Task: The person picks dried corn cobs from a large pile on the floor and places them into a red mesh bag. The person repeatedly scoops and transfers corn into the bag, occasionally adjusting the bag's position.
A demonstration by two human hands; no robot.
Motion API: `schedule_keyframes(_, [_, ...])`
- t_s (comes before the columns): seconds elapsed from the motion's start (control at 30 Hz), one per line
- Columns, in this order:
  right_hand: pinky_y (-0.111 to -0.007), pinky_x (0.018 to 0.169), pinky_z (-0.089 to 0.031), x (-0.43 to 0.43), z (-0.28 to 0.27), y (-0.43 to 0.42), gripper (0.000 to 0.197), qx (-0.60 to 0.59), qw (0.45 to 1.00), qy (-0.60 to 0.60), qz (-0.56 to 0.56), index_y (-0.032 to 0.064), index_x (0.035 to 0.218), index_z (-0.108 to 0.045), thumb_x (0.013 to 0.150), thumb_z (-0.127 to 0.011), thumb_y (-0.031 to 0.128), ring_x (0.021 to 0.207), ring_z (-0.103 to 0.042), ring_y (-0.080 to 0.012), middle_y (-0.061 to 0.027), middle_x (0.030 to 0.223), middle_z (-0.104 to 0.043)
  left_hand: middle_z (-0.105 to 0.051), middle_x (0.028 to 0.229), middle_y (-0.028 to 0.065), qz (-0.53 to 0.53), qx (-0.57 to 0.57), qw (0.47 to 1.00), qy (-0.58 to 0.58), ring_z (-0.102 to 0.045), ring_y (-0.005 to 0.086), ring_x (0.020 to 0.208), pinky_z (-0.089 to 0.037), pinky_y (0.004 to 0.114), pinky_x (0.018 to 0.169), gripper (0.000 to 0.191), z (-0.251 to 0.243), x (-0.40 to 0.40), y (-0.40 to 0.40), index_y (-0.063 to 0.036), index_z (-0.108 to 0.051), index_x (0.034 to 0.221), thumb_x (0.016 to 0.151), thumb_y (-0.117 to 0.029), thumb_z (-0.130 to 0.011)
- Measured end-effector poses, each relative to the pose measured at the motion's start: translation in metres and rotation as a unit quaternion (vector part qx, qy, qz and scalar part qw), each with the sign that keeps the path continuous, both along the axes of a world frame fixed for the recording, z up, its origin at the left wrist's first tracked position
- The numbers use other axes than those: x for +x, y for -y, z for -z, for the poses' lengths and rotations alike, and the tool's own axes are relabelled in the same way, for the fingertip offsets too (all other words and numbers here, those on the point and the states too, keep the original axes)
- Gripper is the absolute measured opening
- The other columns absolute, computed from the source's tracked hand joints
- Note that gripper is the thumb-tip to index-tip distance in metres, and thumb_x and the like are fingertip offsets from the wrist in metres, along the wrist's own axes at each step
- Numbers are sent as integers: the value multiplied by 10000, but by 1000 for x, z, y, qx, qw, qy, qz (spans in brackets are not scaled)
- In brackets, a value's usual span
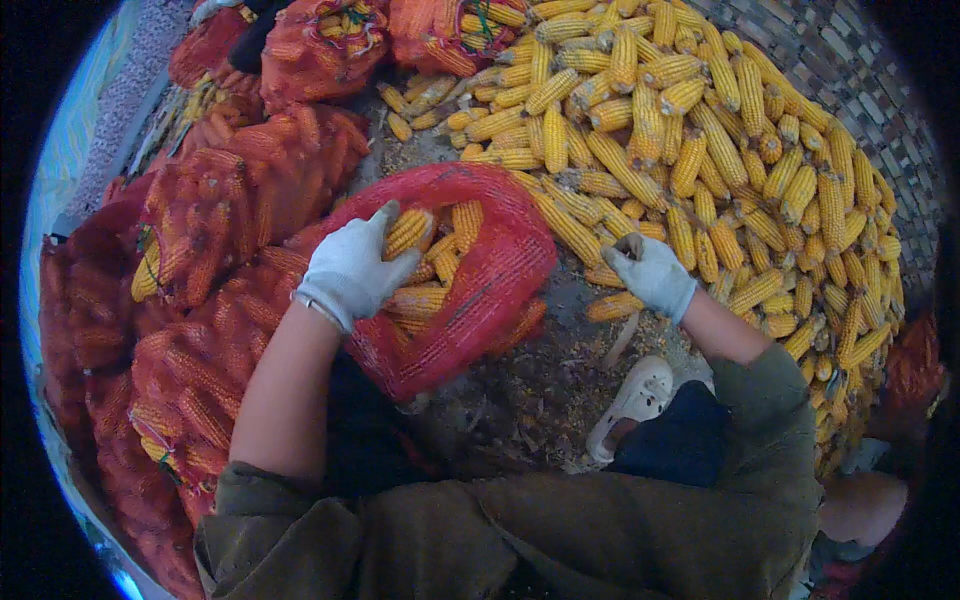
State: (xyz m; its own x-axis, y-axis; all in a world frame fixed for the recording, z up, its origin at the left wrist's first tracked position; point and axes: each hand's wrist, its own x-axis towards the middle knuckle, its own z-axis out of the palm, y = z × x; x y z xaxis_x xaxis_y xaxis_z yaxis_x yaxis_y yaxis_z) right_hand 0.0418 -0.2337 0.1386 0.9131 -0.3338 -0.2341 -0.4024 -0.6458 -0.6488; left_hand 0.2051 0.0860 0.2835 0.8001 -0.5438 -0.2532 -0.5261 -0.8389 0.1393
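Note:
In a white knit glove, my left hand (360, 262) grips an ear of corn (410, 233) over the mouth of a red mesh sack (491, 300). The sack stands before me with its mouth wide, and several yellow-orange ears lie inside. My right hand (651, 271), gloved too, is at the near left edge of a large heap of corn ears (697, 150). Its thumb and fingertips are curled close together; whether anything small is between them I cannot tell. A single ear (615, 306) lies on the ground just below that hand.
Filled red mesh sacks (217, 210) crowd the left side, and two more filled sacks (326, 52) stand at the top. My foot in a pale clog (641, 394) rests on debris-strewn ground. Another person's gloved hand (214, 9) shows top left; someone's limb (862, 510) is at lower right.

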Motion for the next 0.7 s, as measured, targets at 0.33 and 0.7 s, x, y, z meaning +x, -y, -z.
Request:
schedule_keyframes(0.33, [-466, 904, -508, -15, 74, 16, 497, -260, 898, -196, -296, 23, 1185, -597, 887, -630, 419, 1073, -621, -377, -191, 1180, -636, -651, 1014, 238, 96, 98, 990, -29, -632, 414, 959, -504, 470, 870, 312, 36, 0, 4, -58, -691, 1102, 884, -241, -564])
schedule_keyframes(0.7, [-413, 886, -534, -5, 190, 9, 628, -272, 872, -256, -316, 32, 1250, -565, 816, -739, 451, 1037, -655, -334, -167, 1160, -658, -657, 949, 201, 99, 61, 993, 12, -648, 392, 902, -524, 481, 798, 281, 14, -34, 35, -68, -690, 1032, 889, -297, -611])
